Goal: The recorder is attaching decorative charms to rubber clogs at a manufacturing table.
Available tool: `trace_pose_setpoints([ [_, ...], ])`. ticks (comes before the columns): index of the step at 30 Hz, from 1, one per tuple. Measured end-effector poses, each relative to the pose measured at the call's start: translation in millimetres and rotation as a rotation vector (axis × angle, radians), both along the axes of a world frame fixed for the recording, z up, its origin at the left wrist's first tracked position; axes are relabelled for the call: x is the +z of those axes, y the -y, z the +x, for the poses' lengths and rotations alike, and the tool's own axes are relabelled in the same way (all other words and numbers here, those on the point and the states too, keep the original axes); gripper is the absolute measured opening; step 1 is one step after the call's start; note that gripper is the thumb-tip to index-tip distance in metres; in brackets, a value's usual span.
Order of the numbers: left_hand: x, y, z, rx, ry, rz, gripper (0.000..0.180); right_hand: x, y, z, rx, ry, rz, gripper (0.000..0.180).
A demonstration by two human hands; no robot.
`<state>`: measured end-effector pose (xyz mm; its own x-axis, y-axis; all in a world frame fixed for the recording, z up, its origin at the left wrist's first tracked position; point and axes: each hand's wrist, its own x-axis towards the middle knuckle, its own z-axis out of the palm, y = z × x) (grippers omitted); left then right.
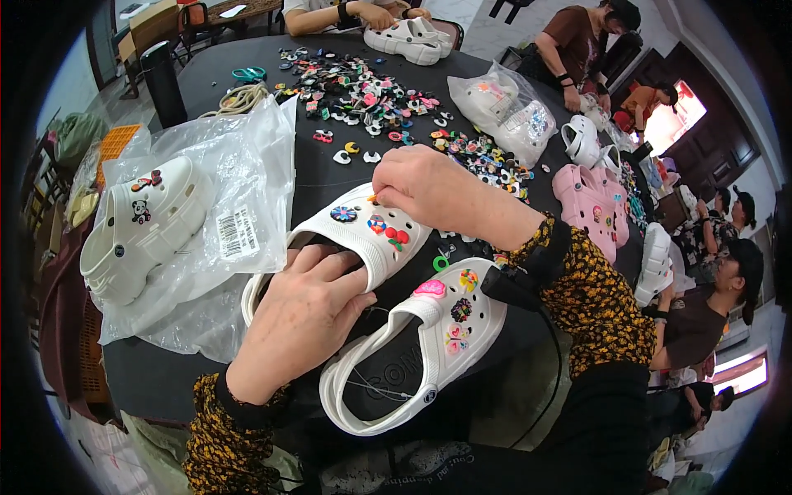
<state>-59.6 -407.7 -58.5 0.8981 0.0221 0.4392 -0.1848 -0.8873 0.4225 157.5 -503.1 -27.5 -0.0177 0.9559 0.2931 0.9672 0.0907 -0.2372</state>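
A white clog (388, 221) is tilted up at the table's middle. My left hand (312, 301) grips it, fingers reaching into the foot opening and thumb against the outer side. Flower, ball and cherry charms sit in its upper. Fingertips of my right hand (421, 188) are pinched at the holes near the toe, on a small charm of which only a yellow-orange bit shows. A second white clog (487, 309) lies nearer to me, with a pink charm (430, 288), a dark flower charm (460, 310) and others on it.
Loose shoe charms (363, 95) are heaped across the far table. On the left, a white clog (153, 223) lies on a clear plastic bag (260, 165). A black cylinder (162, 85), a filled bag (503, 111) and pink clogs (590, 202) stand around. Other people work beyond.
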Motion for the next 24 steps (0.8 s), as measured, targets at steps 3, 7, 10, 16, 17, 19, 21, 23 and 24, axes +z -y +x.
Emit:
trace_pose_setpoints([
  [3,1,0,-1,0.002,0.002,0.004,0.016,3,2,-5,0.036,0.133,0.008,0.011],
  [7,1,1,0,0.003,-0.011,-0.017,0.016,0,5,-1,0.006,-0.040,-0.032,0.011],
  [10,0,0,1,-0.008,0.010,-0.001,0.016,3,9,1,-0.011,-0.127,-0.078,0.012],
  [16,2,1,1,-0.007,0.002,0.003,0.015,4,16,10,0.018,-0.245,-0.171,0.017],
  [17,1,1,1,-0.009,0.002,0.004,0.015,4,16,11,0.018,-0.246,-0.170,0.017],
  [19,0,1,1,-0.011,0.001,0.006,0.015,3,16,11,0.035,-0.273,-0.198,0.019],
  [21,-1,1,1,-0.017,0.023,-0.005,0.014,6,15,9,0.038,-0.231,-0.218,0.021],
  [23,0,2,1,-0.020,0.011,-0.006,0.014,7,15,8,0.038,-0.186,-0.240,0.022],
  [24,0,2,0,-0.022,-0.001,-0.008,0.014,6,15,8,0.055,-0.133,-0.232,0.023],
])
